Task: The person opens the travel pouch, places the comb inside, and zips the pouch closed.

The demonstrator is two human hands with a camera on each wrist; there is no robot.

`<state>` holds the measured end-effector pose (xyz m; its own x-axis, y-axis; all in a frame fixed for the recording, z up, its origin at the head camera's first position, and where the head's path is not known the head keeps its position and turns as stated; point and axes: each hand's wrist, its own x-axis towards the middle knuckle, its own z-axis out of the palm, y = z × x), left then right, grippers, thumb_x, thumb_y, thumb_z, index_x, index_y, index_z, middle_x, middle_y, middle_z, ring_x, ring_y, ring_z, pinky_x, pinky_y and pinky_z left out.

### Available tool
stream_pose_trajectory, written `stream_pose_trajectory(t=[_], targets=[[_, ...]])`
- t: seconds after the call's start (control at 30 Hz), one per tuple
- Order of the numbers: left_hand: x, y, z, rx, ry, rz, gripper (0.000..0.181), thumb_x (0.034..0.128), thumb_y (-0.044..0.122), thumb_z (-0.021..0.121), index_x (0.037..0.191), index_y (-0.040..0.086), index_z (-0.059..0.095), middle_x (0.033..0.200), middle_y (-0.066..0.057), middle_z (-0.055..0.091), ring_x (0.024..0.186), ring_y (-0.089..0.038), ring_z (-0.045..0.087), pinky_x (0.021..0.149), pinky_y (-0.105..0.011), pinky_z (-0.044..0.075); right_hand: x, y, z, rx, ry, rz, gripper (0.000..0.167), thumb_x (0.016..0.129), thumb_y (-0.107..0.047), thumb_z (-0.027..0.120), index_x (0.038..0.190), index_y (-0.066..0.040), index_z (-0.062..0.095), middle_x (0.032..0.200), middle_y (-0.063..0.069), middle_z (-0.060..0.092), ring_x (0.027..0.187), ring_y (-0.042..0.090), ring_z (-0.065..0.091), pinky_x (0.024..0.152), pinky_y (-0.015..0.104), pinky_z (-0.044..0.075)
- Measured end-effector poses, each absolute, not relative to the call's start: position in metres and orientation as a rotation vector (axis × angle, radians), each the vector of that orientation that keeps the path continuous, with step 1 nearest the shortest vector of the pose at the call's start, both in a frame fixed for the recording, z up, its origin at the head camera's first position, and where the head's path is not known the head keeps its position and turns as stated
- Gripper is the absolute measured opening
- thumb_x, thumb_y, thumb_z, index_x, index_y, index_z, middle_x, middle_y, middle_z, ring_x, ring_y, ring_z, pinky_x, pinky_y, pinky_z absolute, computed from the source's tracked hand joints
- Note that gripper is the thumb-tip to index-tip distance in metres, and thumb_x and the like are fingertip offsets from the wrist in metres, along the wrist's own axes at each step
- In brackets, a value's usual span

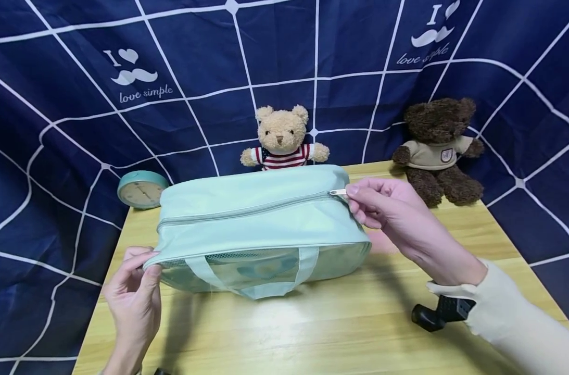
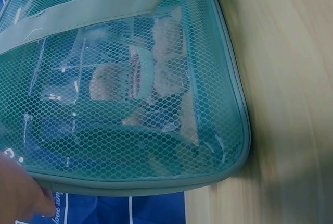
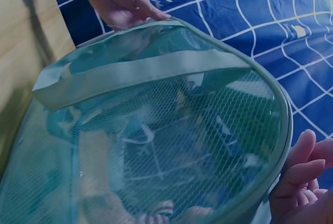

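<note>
Head view: a mint bag (image 1: pixel 256 192) sits on the table (image 1: pixel 312 333), hiding the legs of a pale bear (image 1: pixel 282 133); the left hand (image 1: pixel 136 291) pinches the bag's edge, the right hand (image 1: pixel 392 213) its zipper pull (image 1: pixel 339 192). Backdrop lettering (image 1: pixel 146 94) reads "love simple". Left wrist: honeycomb mesh (image 2: pixel 104 117) shows, the hand largely cut off. Right wrist: the pull is hidden.

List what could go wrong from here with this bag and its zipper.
1. The right hand pinches only the small zipper pull, so its fingers might slip off in a tug.
2. The left hand holds the mint bag only by its left front edge; a hard pull on the zipper could drag or twist the bag.
3. The round clock stands close by the bag's left end, so a leftward shift might bump it.
</note>
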<state>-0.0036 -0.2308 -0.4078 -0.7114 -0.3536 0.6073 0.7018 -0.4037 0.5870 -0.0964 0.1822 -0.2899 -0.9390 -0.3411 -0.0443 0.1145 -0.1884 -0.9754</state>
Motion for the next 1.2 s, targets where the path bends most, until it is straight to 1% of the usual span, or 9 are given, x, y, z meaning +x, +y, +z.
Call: stream_pose_trajectory(t=[0.13,0.2,0.4,0.57,0.77,0.9,0.97,1.07,1.2], targets=[[-0.004,-0.232,-0.406,-0.497,-1.16,-2.124,0.019,0.0935,-0.028,0.064,0.112,-0.032,0.061,0.107,-0.024,0.062,0.105,-0.031,0.053,0.091,-0.031,0.054,-0.099,0.174,-0.281,-0.233,1.865,-2.141,0.021,0.108,-0.014,0.071,0.094,0.001,0.072,0.077,0.003,0.069,0.061,0.008,0.058,0.05,0.018,0.036],[-0.005,-0.233,-0.405,-0.487,-1.156,-2.128,0.019,0.0941,-0.028,0.064,0.112,-0.032,0.06,0.107,-0.024,0.062,0.105,-0.031,0.053,0.092,-0.031,0.054,-0.101,0.17,-0.278,-0.212,1.927,-2.104,0.021,0.107,-0.017,0.074,0.094,0.001,0.072,0.076,0.003,0.069,0.06,0.009,0.057,0.05,0.018,0.038],[-0.005,-0.232,-0.408,-0.476,-1.152,-2.113,0.017,0.0936,-0.027,0.065,0.11,-0.032,0.061,0.107,-0.024,0.061,0.109,-0.032,0.052,0.097,-0.033,0.053,-0.101,0.16,-0.273,-0.276,2.128,-1.91,0.019,0.107,-0.017,0.073,0.099,-0.001,0.075,0.075,0.004,0.069,0.057,0.011,0.056,0.047,0.022,0.034],[-0.005,-0.23,-0.408,-0.476,-1.154,-2.101,0.017,0.0931,-0.027,0.066,0.109,-0.032,0.061,0.107,-0.024,0.062,0.11,-0.032,0.053,0.097,-0.033,0.052,-0.101,0.15,-0.269,-0.274,2.171,-1.831,0.02,0.106,-0.019,0.072,0.103,0.001,0.074,0.078,0.005,0.07,0.058,0.011,0.058,0.046,0.022,0.032],[-0.006,-0.23,-0.408,-0.488,-1.153,-2.101,0.017,0.0929,-0.028,0.065,0.109,-0.032,0.062,0.106,-0.024,0.062,0.109,-0.033,0.053,0.097,-0.033,0.053,-0.1,0.142,-0.267,-0.258,2.156,-1.823,0.021,0.106,-0.018,0.072,0.104,0.003,0.074,0.076,0.003,0.07,0.052,0.007,0.048,0.042,0.022,0.029],[-0.007,-0.23,-0.407,-0.479,-1.149,-2.104,0.017,0.0927,-0.028,0.065,0.109,-0.032,0.062,0.106,-0.024,0.063,0.11,-0.032,0.054,0.098,-0.034,0.053,-0.101,0.137,-0.267,-0.267,2.171,-1.81,0.022,0.105,-0.019,0.073,0.101,0.003,0.073,0.073,0.002,0.069,0.048,0.005,0.042,0.04,0.022,0.028],[-0.007,-0.23,-0.407,-0.478,-1.15,-2.106,0.017,0.0924,-0.028,0.065,0.109,-0.032,0.062,0.106,-0.024,0.063,0.11,-0.033,0.053,0.099,-0.034,0.052,-0.101,0.134,-0.268,-0.28,2.173,-1.798,0.023,0.105,-0.019,0.073,0.099,0.003,0.072,0.07,0.004,0.067,0.046,0.006,0.042,0.039,0.022,0.029],[-0.006,-0.231,-0.407,-0.474,-1.149,-2.108,0.018,0.0922,-0.028,0.066,0.109,-0.032,0.062,0.107,-0.024,0.063,0.111,-0.033,0.054,0.1,-0.035,0.052,-0.101,0.129,-0.268,-0.31,2.155,-1.778,0.025,0.105,-0.02,0.073,0.097,0.004,0.071,0.07,0.008,0.068,0.044,0.008,0.045,0.037,0.023,0.034],[-0.004,-0.23,-0.408,-0.469,-1.149,-2.115,0.018,0.0924,-0.028,0.065,0.11,-0.032,0.062,0.106,-0.024,0.063,0.11,-0.033,0.053,0.1,-0.035,0.052,-0.101,0.123,-0.266,-0.352,2.16,-1.738,0.022,0.106,-0.017,0.07,0.099,0.003,0.072,0.074,0.013,0.072,0.046,0.011,0.054,0.042,0.023,0.043]])
